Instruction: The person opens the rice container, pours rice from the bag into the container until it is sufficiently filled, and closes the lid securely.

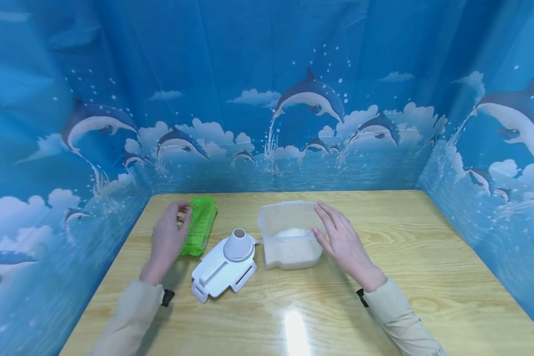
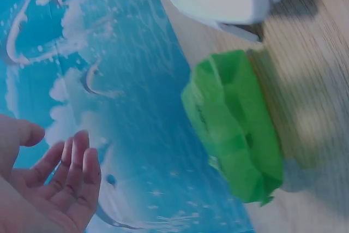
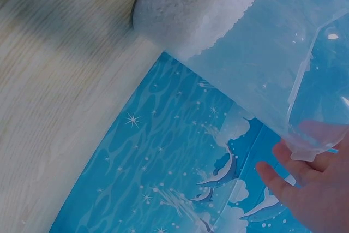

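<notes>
A translucent plastic container stands uncovered on the table, partly filled with white grains. My right hand is at its right side, fingers extended, with fingertips right at the rim in the right wrist view. Over at the left, my left hand hovers beside a green plastic packet, fingers loosely bent and nothing between them. In the left wrist view, a gap separates that hand from the packet. Between packet and container lies a white lid with side clips and a cone-shaped spout standing up.
The wooden table meets a blue dolphin-print curtain at the back and both sides. Dark straps show at the wrists, by the beige sleeves. A bright light reflection falls on the table's front middle.
</notes>
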Demonstrator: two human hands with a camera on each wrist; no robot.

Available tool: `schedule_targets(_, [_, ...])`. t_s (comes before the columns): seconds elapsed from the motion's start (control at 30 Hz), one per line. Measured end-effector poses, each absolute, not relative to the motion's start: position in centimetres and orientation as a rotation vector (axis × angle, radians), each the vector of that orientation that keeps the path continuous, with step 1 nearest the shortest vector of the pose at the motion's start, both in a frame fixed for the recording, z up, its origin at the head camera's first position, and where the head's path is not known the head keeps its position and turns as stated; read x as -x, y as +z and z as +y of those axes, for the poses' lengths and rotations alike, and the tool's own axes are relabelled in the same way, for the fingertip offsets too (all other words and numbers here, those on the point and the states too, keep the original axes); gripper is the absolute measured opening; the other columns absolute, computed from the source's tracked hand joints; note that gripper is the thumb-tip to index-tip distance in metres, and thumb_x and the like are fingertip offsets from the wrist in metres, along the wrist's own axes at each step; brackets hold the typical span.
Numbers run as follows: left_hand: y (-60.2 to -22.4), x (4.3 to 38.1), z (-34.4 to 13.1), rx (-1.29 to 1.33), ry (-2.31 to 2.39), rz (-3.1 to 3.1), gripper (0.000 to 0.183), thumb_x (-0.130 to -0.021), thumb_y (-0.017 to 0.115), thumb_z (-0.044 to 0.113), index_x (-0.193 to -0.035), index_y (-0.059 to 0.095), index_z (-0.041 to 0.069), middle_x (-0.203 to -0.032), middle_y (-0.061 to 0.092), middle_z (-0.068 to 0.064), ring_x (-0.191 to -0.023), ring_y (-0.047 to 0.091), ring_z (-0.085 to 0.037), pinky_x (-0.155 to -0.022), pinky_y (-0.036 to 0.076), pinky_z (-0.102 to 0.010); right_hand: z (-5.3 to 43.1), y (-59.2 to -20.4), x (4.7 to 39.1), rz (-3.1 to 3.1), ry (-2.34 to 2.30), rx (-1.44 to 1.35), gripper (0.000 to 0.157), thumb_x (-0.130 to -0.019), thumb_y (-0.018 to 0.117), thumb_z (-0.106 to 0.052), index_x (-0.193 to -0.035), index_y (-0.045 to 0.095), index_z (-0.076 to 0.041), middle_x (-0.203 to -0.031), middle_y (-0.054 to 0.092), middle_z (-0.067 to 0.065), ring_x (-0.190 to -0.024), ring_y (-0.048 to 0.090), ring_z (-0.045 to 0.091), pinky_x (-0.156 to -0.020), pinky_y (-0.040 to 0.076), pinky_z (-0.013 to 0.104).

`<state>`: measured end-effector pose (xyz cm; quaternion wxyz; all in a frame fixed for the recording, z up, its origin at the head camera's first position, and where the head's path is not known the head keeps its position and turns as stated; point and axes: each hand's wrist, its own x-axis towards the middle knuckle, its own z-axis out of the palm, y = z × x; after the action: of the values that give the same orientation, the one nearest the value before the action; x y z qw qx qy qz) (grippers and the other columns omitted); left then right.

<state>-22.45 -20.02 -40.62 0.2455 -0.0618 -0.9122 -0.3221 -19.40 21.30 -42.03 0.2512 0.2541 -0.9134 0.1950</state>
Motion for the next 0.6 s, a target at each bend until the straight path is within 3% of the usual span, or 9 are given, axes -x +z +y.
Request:
schedule_targets(0.23, [-40.5,20.1,-18.1,0.319,-0.694,-2.548,0.014,-0.101,0.061,0.013,-0.107,0.067,0.001,-0.094,0.071,-0.014,-0.075,0.067,-0.025,-0.061,0.057,-0.043,21.2,-42.0,19.4,-2.49,0.531,-0.691,0.058,-0.108,0.045,-0.036,-0.153,0.038,0.001,-0.158,0.038,0.017,-0.141,0.04,0.039,-0.117,0.032,0.055])
schedule_targets(0.4, [-42.0,18.6,-16.7,0.433,-0.478,-2.563,0.006,-0.098,0.065,0.01,-0.099,0.066,0.004,-0.087,0.069,-0.01,-0.07,0.066,-0.027,-0.054,0.055,-0.041,21.2,-41.9,19.4,-2.488,0.534,-0.689,0.059,-0.108,0.045,-0.036,-0.153,0.038,0.001,-0.158,0.038,0.018,-0.14,0.04,0.04,-0.117,0.032,0.055])
schedule_targets(0.6, [-43.5,16.9,-15.7,0.529,-0.227,-2.698,0.02,-0.093,0.074,0.025,-0.092,0.062,0.009,-0.081,0.059,-0.005,-0.071,0.06,-0.022,-0.048,0.049,-0.034,21.2,-42.0,19.3,-2.499,0.531,-0.688,0.059,-0.108,0.045,-0.036,-0.154,0.037,0.0,-0.159,0.037,0.017,-0.141,0.04,0.04,-0.117,0.031,0.055])
